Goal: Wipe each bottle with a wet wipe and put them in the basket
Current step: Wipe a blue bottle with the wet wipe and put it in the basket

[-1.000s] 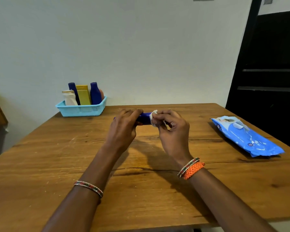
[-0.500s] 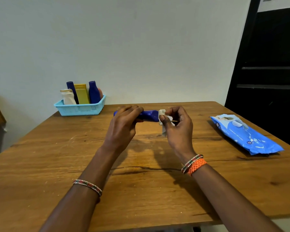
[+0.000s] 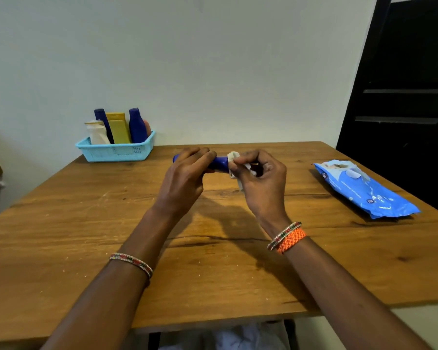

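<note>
Dark blue bottle (image 3: 219, 163) held level above table (image 3: 86, 223). Left hand (image 3: 185, 178) curled round body; right hand (image 3: 261, 180) pinching wet wipe (image 3: 234, 157) against neck. Likely light, rigid, slick when damp; best gripped mid-body.

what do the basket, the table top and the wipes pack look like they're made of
Basket: looks like moulded plastic, light blue, with a perforated lattice wall.
Table top: wood, probably sealed; visible grain, knots, a long dark crack and a soft sheen.
Wipes pack: thin plastic film, glossy blue, wrinkled, with bright glints.
</note>
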